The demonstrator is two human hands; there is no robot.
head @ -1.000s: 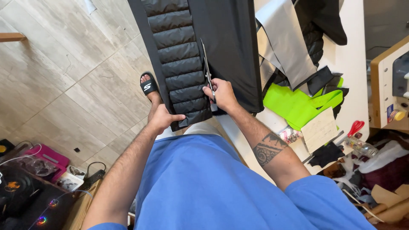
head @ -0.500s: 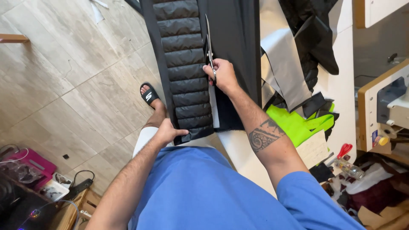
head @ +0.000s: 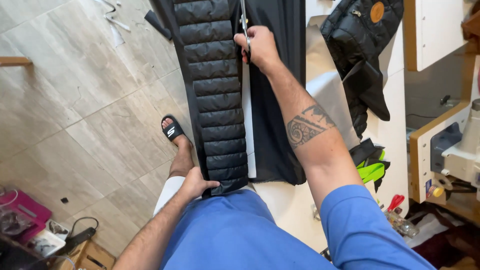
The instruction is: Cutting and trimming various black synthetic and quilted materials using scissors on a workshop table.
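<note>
Far left, tile floor runs wide and open, scraps lying at its far edge, a pink box and cable clutter near me. My sandal is planted just beside the hanging cloth. My left hand is clenched on the near end of the quilted strip, thumb over the bottom edge, pulling it toward my body, I'd say to keep it taut and flat. The strip drapes over the table's left edge, so that side has free room below. A pale gap, the table showing through, runs between strip and black cloth — the cut line, long and straight. Farther up it, my right hand is wrapped around the scissors, blades pointing away along the seam; cloth continues beyond the tips and out of view. Right of my forearm lies grey fabric, then a black jacket bunched on the white table, neon-green cloth nearer. Far right, a sewing machine crowds that edge.
</note>
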